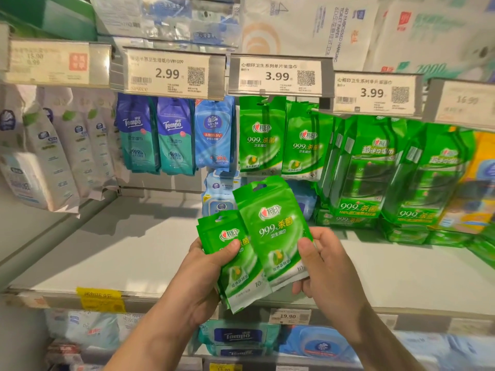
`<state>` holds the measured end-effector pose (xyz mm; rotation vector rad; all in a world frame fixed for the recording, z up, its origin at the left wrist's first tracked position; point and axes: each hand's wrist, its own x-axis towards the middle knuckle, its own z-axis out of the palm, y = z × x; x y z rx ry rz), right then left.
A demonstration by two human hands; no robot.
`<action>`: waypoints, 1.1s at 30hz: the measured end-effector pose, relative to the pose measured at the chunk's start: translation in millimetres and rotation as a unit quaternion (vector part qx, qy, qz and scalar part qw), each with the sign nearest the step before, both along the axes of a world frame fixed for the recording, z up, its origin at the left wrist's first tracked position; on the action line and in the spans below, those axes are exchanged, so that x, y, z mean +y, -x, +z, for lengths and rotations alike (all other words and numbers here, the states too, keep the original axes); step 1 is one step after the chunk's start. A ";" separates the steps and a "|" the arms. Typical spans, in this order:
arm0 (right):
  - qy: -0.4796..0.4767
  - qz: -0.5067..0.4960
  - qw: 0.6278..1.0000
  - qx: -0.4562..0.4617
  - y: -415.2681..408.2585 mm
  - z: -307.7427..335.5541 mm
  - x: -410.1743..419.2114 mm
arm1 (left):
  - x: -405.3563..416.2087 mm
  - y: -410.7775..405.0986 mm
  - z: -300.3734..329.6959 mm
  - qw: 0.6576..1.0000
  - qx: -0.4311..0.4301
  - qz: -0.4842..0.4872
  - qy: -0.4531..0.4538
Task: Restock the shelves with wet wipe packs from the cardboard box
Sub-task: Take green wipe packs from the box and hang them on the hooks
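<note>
- The left hand (206,269) has its grip closed around a small stack of green wet wipe packs (235,266), thumb pressed across the front of the top one, fingers behind.
- The right hand (325,263) pinches a single green pack (273,231) by its lower right corner, thumb on the front, and holds it upright and slightly tilted, overlapping the right edge of the stack.
- Both hands are raised in front of the pale shelf (134,253), which lies bare along its near and left part.
- Straight beyond the held pack, two rows of the same green packs (278,137) hang from hooks under the 3.99 price tag (278,76).
- Left of them hang a light blue pack (214,135) and two blue-and-teal Tempo packs (155,135) beneath the 2.99 tag (168,73).
- Far left, white pouches (61,145) hang at a slant.
- To the right, larger green multipacks (375,170) hang and stand on the shelf, with flat green packs lying at their feet and a yellow package (479,183) at the right edge.
- Behind the held pack, a pale blue lidded wipes pack (218,194) stands on the shelf.
- Below the shelf edge, more Tempo wipes (238,337) lie on the lower level.
- The cardboard box does not show from where I stand.
</note>
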<state>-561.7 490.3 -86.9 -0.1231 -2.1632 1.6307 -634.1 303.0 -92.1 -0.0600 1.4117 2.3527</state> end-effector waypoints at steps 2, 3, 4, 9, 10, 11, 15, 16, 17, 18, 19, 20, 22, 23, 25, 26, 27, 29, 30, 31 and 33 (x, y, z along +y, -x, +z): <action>0.018 -0.020 0.999 0.044 -2.3 6.7 1.7 | 1.7 0.9 -0.8 1.000 -0.010 -0.005 0.010; 0.032 -0.032 0.997 0.063 -3.5 11.6 2.9 | 2.5 1.5 -1.0 1.000 -0.012 -0.006 0.015; 0.050 -0.045 0.995 0.079 -4.3 17.2 4.3 | 3.6 2.0 -0.9 1.000 -0.014 -0.006 0.018; 0.098 -0.080 0.981 0.149 -9.5 47.9 13.7 | 7.0 4.0 -0.5 1.000 -0.015 -0.005 0.025; 0.102 -0.082 0.978 0.164 -10.6 52.2 15.2 | 7.2 3.9 -0.5 1.000 -0.014 -0.004 0.026; 0.104 -0.085 0.975 0.175 -12.2 55.9 16.3 | 7.3 3.6 -0.5 1.000 -0.013 -0.003 0.028; 0.109 -0.092 0.965 0.219 -14.3 61.3 16.8 | 7.6 3.8 -1.5 1.000 -0.015 0.005 0.027; 0.114 -0.095 0.963 0.226 -13.5 61.0 17.4 | 7.4 4.1 -1.7 0.999 -0.017 0.007 0.026; 0.119 -0.097 0.961 0.230 -13.3 62.2 15.9 | 7.1 4.4 -1.9 0.999 -0.018 0.009 0.026; 0.122 -0.103 0.958 0.238 -12.0 60.4 17.9 | 6.6 4.8 -2.5 0.999 -0.019 0.010 0.025; 0.125 -0.111 0.957 0.238 -11.4 61.1 17.4 | 5.9 5.1 -2.9 0.999 -0.019 0.011 0.026; 0.124 -0.123 0.955 0.241 -9.4 60.1 19.2 | 5.3 5.3 -3.4 0.999 -0.018 0.011 0.026; 0.117 -0.124 0.956 0.238 -7.3 59.9 21.5 | 4.2 5.6 -4.4 0.999 -0.018 0.012 0.025; 0.116 -0.121 0.958 0.233 -7.1 60.2 22.0 | 3.8 5.5 -4.7 0.999 -0.018 0.013 0.024; 0.110 -0.122 0.962 0.220 -5.7 59.1 21.6 | 2.8 5.6 -5.4 0.999 -0.021 0.016 0.022; 0.112 -0.126 0.962 0.216 -4.7 57.6 22.2 | 2.5 5.4 -5.6 0.999 -0.022 0.015 0.020; 0.115 -0.127 0.962 0.213 -4.4 56.9 21.7 | 2.2 5.1 -5.5 0.999 -0.023 0.014 0.019; 0.125 -0.127 0.962 0.209 -2.0 52.9 22.7 | 1.6 4.5 -5.9 0.999 -0.024 0.012 0.019; 0.135 -0.123 0.961 0.206 -0.1 50.7 24.0 | 1.3 4.4 -6.3 0.999 -0.025 0.013 0.019; 0.151 -0.115 0.962 0.198 1.8 49.3 24.3 | 0.8 4.4 -6.6 0.999 -0.026 0.014 0.019; 0.188 -0.086 0.964 0.168 5.5 44.1 26.5 | 0.0 4.7 -7.3 0.999 -0.028 0.014 0.017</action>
